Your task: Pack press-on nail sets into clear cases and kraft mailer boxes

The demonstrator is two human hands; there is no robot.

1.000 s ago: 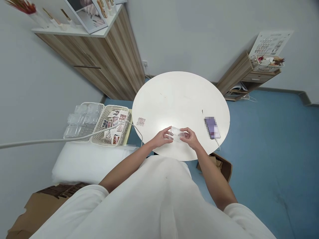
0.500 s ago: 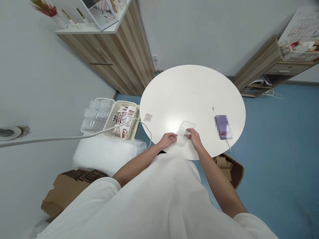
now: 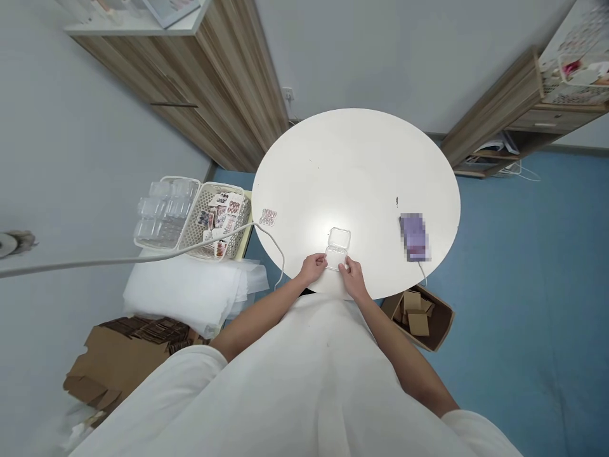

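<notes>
A small clear plastic box (image 3: 337, 257) lies at the near edge of the round white table (image 3: 356, 158), its hinged lid (image 3: 339, 238) folded back away from me. My left hand (image 3: 313, 267) grips the box's left side with fingers and thumb. On the opposite side, my right hand (image 3: 353, 277) holds the lower right edge, thumb toward the front corner. No contents can be made out in the box. A sheet of press-on nails (image 3: 268, 217) lies farther left on the tabletop.
A purple blurred-out phone (image 3: 415, 237) with a cable lies at the right. Left of the table stand a basket of nail sheets (image 3: 216, 222) and a basket of clear boxes (image 3: 166, 212). A white cable (image 3: 143, 259) crosses there. Below right is a bin of cardboard (image 3: 419, 317).
The clear box has turned straighter toward me, its lid now square behind the base. My right hand has moved from the hinge area down to the box's right side. The view has shifted slightly.
</notes>
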